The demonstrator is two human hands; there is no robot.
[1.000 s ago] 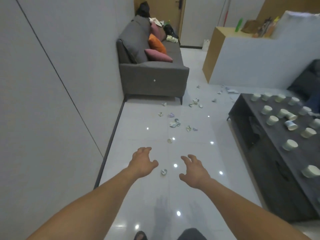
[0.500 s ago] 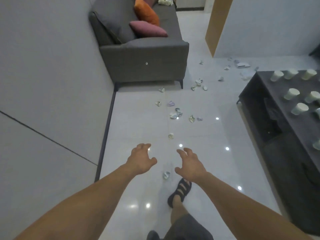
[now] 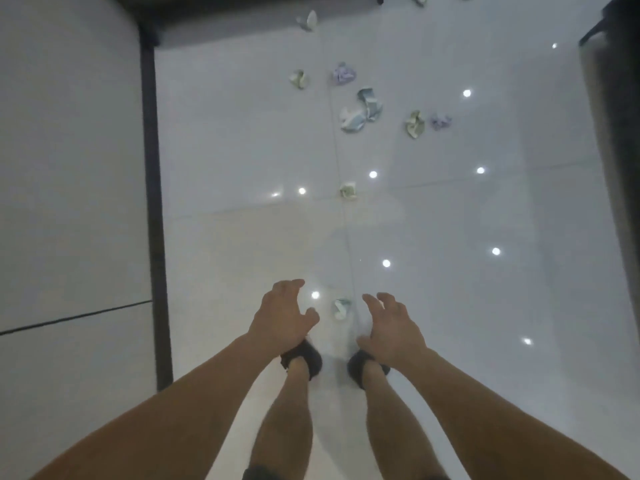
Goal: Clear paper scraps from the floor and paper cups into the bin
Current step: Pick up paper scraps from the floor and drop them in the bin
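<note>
left hand point(image 3: 282, 315): over the white tiled floor point(image 3: 242, 150), fingers apart and loosely bent, holding nothing.
right hand point(image 3: 393, 327): level with it, fingers likewise spread, empty.
nearest paper scrap point(image 3: 341, 308): crumpled, lying on the floor between the two hands, at 12 o'clock from the dark sandals point(image 3: 304, 356); neither hand touches it.
second scrap point(image 3: 348, 191): further out at 12 o'clock, on a tile joint.
scattered scraps point(image 3: 362, 110): white-blue, green and purple, between 12 and 1 o'clock, well apart from the hands.
dark skirting point(image 3: 152, 202): at 9 o'clock.
</note>
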